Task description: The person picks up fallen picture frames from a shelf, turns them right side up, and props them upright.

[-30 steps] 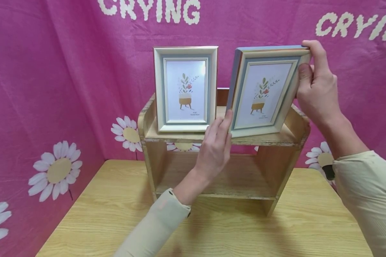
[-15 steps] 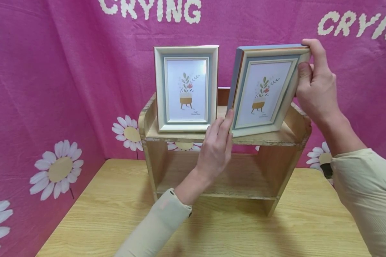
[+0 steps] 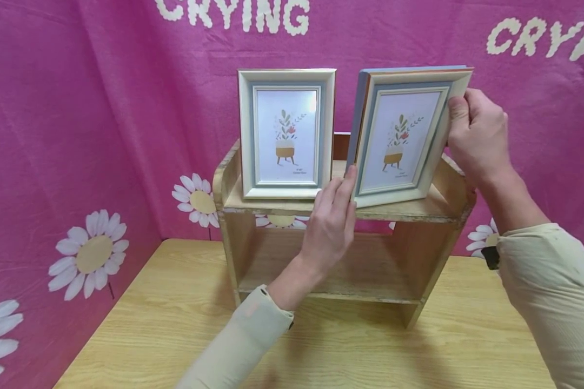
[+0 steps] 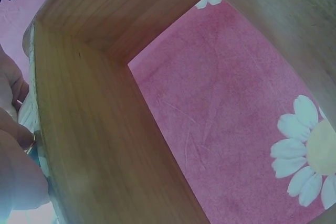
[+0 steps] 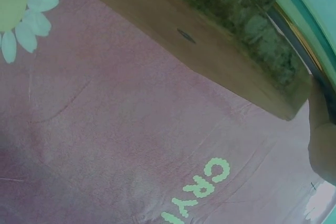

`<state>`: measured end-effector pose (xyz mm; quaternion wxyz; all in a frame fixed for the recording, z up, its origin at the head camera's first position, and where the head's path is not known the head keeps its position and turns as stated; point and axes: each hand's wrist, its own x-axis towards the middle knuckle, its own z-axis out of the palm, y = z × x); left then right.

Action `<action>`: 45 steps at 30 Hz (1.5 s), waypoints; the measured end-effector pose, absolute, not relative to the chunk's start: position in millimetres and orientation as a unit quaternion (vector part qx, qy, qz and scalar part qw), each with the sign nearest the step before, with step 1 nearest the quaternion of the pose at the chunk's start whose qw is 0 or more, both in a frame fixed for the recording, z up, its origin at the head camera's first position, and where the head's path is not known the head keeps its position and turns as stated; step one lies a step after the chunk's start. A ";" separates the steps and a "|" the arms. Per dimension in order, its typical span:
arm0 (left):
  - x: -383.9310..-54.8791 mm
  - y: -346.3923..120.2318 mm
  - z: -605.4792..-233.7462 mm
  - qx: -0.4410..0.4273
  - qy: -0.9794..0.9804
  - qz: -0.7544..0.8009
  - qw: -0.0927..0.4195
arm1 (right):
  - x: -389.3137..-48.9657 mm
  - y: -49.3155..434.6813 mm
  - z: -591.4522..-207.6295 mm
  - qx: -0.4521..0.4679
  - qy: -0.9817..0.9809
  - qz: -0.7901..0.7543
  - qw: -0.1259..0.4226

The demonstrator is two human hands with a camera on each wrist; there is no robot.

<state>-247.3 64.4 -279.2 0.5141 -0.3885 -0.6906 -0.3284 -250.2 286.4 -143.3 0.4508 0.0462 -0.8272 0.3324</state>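
Observation:
My right hand point(image 3: 478, 135) grips the upper right side of a cream and blue picture frame point(image 3: 401, 135), its thumb on the front border. At that frame's lower left corner, my left hand point(image 3: 327, 221) pinches the edge; its thumb is mostly hidden in the head view. The held frame is turned and leans over the top of a small wooden shelf point(image 3: 331, 259). A matching picture frame point(image 3: 287, 135) stands upright on the shelf's left side. Fingers point(image 4: 21, 171) of the left hand show at the left wrist view's edge.
The shelf stands on a light wooden table point(image 3: 141, 324), its raised side panels flanking the top board. Behind hangs a pink cloth point(image 3: 102, 108) with daisies and white lettering. A reddish-brown piece point(image 3: 342, 146) shows on the shelf between the frames.
My right index finger has come down from the held frame's top corner to its right side. The left hand keeps its place on the frame, and the head view has shifted slightly.

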 end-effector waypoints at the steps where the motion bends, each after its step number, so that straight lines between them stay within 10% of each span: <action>1: -247.1 64.7 -279.0 -0.387 -0.692 -0.328 0.513 | -250.2 287.3 -143.5 0.049 -0.828 0.332 0.449; 25: -250.5 61.5 -279.6 -0.383 -0.685 -0.328 0.525 | -238.8 291.4 -140.9 0.123 -0.890 0.384 0.215; 45: -245.2 74.3 -283.3 -0.360 -0.695 -0.301 0.545 | -253.8 292.8 -145.2 0.125 -0.890 0.381 0.217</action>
